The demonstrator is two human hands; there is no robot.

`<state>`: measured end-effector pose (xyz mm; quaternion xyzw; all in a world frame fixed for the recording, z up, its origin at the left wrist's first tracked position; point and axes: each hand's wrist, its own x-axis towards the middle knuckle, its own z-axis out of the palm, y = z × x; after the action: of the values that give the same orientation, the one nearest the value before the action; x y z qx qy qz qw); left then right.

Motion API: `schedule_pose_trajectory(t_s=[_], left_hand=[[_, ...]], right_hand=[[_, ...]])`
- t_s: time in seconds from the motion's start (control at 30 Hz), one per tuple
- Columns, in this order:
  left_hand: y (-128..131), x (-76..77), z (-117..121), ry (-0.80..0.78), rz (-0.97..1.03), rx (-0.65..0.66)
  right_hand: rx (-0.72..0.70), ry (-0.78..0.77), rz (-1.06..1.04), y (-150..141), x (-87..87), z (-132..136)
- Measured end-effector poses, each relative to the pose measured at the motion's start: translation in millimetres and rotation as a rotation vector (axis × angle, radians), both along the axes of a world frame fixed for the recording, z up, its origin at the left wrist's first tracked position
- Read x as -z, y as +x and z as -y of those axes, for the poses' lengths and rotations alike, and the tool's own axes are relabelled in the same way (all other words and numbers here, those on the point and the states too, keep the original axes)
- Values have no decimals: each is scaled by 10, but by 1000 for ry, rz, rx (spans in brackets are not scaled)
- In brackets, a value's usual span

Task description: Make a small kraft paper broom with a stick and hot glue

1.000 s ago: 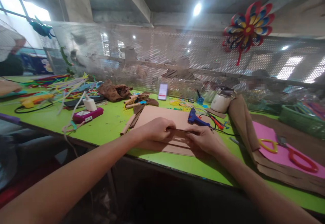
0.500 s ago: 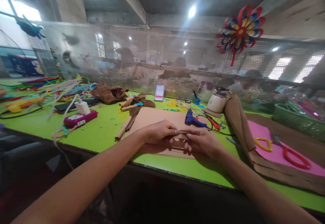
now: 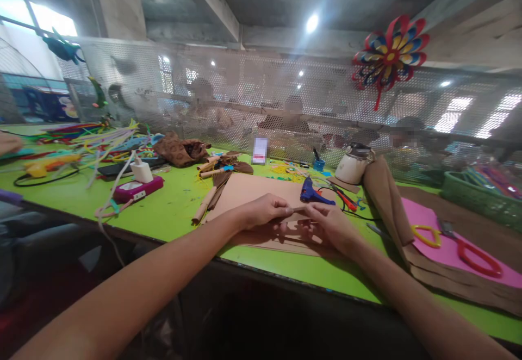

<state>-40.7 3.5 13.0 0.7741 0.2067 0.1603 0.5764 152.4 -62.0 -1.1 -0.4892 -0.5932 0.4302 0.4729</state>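
Note:
My left hand (image 3: 269, 211) and my right hand (image 3: 328, 223) are close together over a tan sheet of paper or card (image 3: 248, 187). Pinched between the fingertips of both is a narrow brown strip of paper (image 3: 299, 209), mostly covered by the fingers. Just beyond my right hand lies a blue glue gun (image 3: 313, 192) on the sheet's far corner. Beside the gun is a red-handled tool (image 3: 346, 200). Thin rolled brown paper pieces (image 3: 204, 205) rest along the sheet's left edge.
On the green table (image 3: 171, 218), a purple power strip (image 3: 138, 187) with a white plug stands left. To the right are folded brown paper (image 3: 387, 202), pink paper (image 3: 444, 246), scissors (image 3: 479, 259) and a green basket (image 3: 481, 194). A white jug (image 3: 351, 165) stands behind. Mesh partition (image 3: 244, 88) beyond.
The strip between my fingers has been turned: its pale, wider face showed before, and now a thin darker edge shows. The whole view has shifted slightly.

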Motion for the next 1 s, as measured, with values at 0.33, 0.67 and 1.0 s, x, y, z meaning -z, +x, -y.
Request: schedule_pose_trajectory(t_s=[0.33, 0.67, 1.0], left_hand=[[90, 29, 78, 102, -24, 5], [84, 53, 75, 305, 4, -97], [-32, -60, 15, 204, -105, 0]], right_hand=[[73, 18, -118, 17, 120, -41], [116, 103, -57, 71, 131, -66], [136, 87, -107, 130, 71, -80]])
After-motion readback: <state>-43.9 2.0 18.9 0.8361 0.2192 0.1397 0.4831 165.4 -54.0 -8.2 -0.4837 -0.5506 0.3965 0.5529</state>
